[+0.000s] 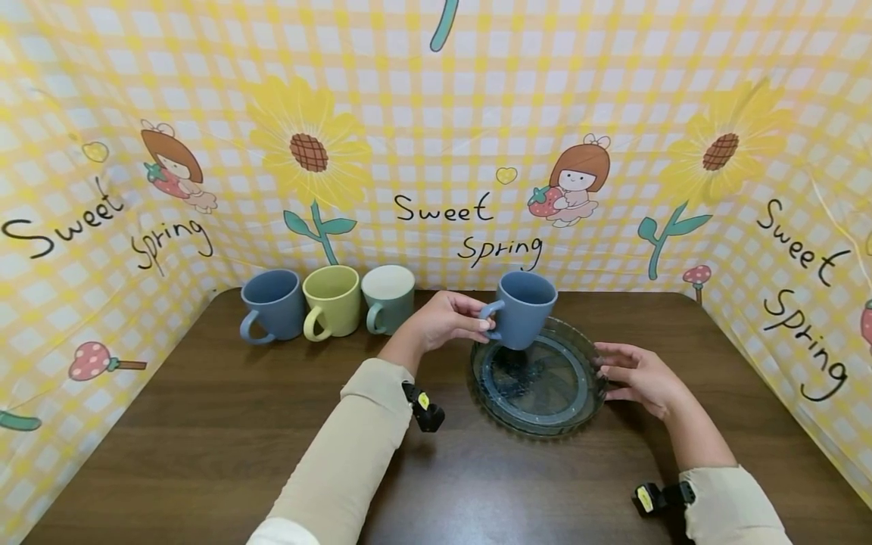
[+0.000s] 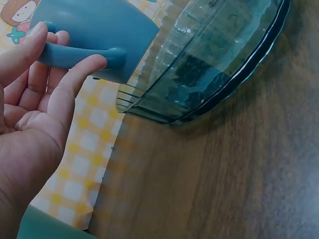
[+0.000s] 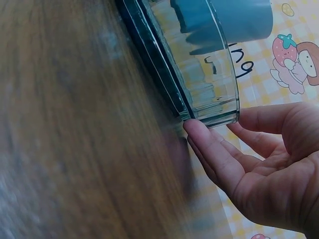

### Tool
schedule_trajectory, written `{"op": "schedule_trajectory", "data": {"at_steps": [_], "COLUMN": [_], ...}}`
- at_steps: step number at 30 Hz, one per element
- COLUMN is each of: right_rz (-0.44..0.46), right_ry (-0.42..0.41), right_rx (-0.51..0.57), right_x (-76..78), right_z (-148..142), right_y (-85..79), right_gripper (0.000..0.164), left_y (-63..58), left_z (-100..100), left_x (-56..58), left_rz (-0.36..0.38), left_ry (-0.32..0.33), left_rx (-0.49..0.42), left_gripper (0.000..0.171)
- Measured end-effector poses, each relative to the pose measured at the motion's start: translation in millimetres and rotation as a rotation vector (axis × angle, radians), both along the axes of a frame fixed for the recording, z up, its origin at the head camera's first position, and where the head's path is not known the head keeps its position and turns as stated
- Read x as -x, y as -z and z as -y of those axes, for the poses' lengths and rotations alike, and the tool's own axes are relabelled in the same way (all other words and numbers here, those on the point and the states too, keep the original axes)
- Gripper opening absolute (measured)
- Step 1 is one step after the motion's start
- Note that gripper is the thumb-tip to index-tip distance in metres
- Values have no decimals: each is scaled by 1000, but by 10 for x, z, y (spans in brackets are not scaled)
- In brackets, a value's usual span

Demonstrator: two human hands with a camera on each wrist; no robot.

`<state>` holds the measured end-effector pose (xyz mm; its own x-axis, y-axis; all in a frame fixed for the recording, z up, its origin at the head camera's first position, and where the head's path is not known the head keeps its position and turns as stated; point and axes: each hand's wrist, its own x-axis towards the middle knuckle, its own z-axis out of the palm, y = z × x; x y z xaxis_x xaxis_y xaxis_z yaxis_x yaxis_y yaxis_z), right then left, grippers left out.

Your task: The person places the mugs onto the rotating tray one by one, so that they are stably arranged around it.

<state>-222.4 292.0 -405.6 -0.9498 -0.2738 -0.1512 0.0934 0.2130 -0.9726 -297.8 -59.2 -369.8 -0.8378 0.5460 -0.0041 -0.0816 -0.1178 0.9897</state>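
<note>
My left hand (image 1: 446, 322) pinches the handle of a blue mug (image 1: 523, 314), which is upright over the back part of a round clear glass dish (image 1: 593, 393). In the left wrist view, thumb and fingers close about the handle, beside the dish's ribbed wall (image 2: 164, 74). My right hand (image 1: 640, 378) touches the outside of the dish on its right with fairly straight fingers. The right wrist view shows fingertips (image 3: 197, 130) along the wall between rim and base. Whether the mug's base touches the dish is hard to tell.
At the back left, another blue mug (image 1: 274, 306), a yellow-green mug (image 1: 332, 299) and a green mug with a white inside (image 1: 390, 303) stand in a row, handles toward me. Behind the brown wooden table (image 1: 238, 439) hangs a yellow checked cloth (image 1: 436, 113).
</note>
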Motion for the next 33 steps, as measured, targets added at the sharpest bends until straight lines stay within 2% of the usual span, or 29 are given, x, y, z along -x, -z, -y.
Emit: {"op": "schedule_trajectory", "data": {"at_steps": [9,16,25,29,33], "right_rz": [-4,0,-9,-12,-15], "right_ry": [3,4,-6,-5,0], "right_rx": [-11,-6,-2,-4,-9], "right_x": [4,6,2,-5,-12], "right_z": [-12,-3,22,29,27], "right_y": [7,5,-2,-9,-5], "right_gripper": [57,57,57,56,55], "left_y": [44,105,156,167,193], "left_z": [-74,-117,-88,-70,-63], "left_x": [32,34,35,36,54], "left_rz": [27,47,64,63,57], "left_ry": [-7,-28,-59,-90,-161], "left_rx": [25,46,64,76,83], "left_gripper": [38,34,36,37,35]}}
